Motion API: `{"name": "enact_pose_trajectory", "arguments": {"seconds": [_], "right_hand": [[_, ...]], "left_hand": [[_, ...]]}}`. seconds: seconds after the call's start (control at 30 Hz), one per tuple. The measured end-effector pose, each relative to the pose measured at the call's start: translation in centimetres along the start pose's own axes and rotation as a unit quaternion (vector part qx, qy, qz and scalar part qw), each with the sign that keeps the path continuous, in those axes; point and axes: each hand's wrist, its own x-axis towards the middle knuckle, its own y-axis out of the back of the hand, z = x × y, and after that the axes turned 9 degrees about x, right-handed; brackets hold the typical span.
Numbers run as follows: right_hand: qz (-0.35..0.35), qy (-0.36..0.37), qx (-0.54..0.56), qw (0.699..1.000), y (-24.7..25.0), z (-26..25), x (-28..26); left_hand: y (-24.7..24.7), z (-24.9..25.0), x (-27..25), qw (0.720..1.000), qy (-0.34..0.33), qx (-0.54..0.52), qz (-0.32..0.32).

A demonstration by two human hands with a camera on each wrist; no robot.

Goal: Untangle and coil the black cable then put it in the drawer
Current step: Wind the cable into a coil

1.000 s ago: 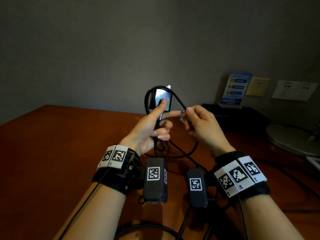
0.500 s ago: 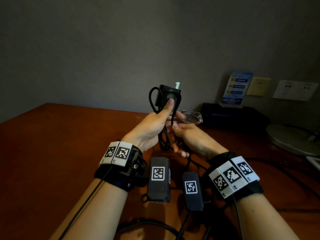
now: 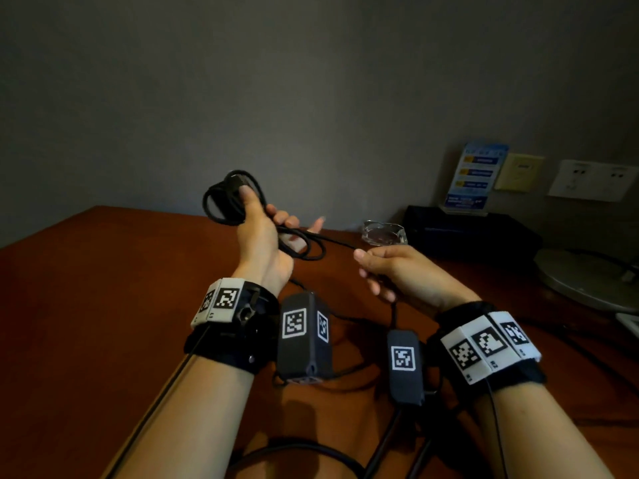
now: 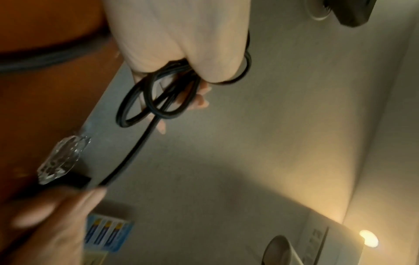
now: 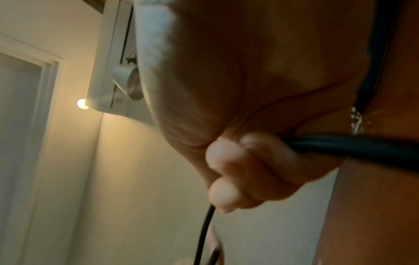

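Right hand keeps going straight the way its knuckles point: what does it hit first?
Probably the glass ashtray, just beyond the right hand, which grips the cable. Depth is unclear from the head view; it might pass above it.

Right hand (image 5: 226,107) filling frame centre, fingers (image 5: 229,156) curled round black cable (image 5: 353,145), cable exiting right and bottom centre, white wall fixture (image 5: 108,59) upper left, small glowing lamp (image 5: 82,103) beneath, reddish-brown tabletop (image 5: 374,206) right edge

This is looking like a hotel room: a glass ashtray (image 3: 383,232) and an info card (image 3: 475,178) are sitting at the wooden desk's (image 3: 103,305) far edge, below wall sockets (image 3: 593,179).
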Motion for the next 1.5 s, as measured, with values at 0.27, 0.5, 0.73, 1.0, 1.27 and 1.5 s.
{"name": "enact_pose_trajectory", "arguments": {"seconds": [0.27, 0.5, 0.73, 1.0, 1.27, 1.5], "right_hand": [[0.106, 0.024, 0.008, 0.994, 3.3, 0.2, -0.8], [0.058, 0.042, -0.123, 0.990, 2.9, -0.5, -1.1], [-0.060, 0.052, -0.225, 0.971, 1.4, -1.4, -1.1], [-0.053, 0.139, -0.164, 0.975, 0.7, -1.2, -0.9], [0.062, 0.157, -0.121, 0.978, 0.7, -1.2, -0.7], [0.173, 0.153, -0.073, 0.970, 1.1, -1.5, -1.2]], "left_hand": [[1.9, 2.9, 0.7, 0.989, -0.100, -0.025, 0.107], [1.4, 1.9, 0.7, 0.957, -0.198, 0.151, 0.148], [1.5, -0.1, 0.5, 0.815, -0.264, 0.503, 0.118], [0.6, -2.9, -1.2, 0.671, -0.256, 0.688, -0.101], [0.7, -3.5, -1.3, 0.689, -0.115, 0.655, -0.286], [0.5, -3.0, -1.3, 0.655, -0.042, 0.682, -0.323]]}}
